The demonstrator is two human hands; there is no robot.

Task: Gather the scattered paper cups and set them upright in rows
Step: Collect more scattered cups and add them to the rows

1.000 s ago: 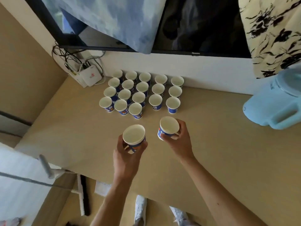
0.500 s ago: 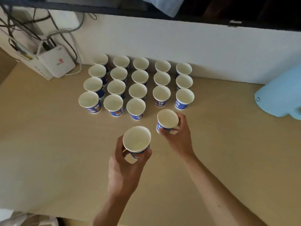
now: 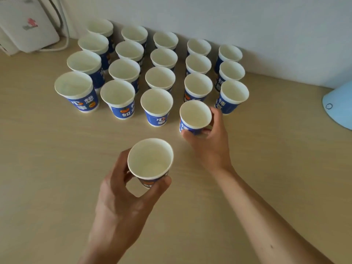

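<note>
Head view, cup-setting near its end; eighteen paper cups (image 3: 156, 101) stand mouth-up in five files running back to the wall (image 3: 266, 25), three files of four and, to the right, two of three; the right hand (image 3: 211, 147) pinches a nineteenth cup (image 3: 195, 116) by its lower wall between thumb and curled fingertips, holding it upright at the front of the fourth file, just beside the cup behind it; whether its base rests on the table (image 3: 47, 168) we cannot tell; the left hand (image 3: 122, 204) grips a twentieth cup (image 3: 150, 161) mouth-up, thumb and fingers wrapped round its lower part, nearer the person and well apart from the block. We judge the step in hand to be the seating of the nineteenth cup; the next move calls for a release that neither tips this light cup nor nudges its neighbours, then for the twentieth cup to go to the open place at the front of the fifth file, past the right hand. Surface: pale wood-grain table; a white box (image 3: 26, 25) with cables (image 3: 64, 35) leans at the far left by the wall; a pale blue rounded object (image 3: 341, 105) cuts the right edge.
</note>
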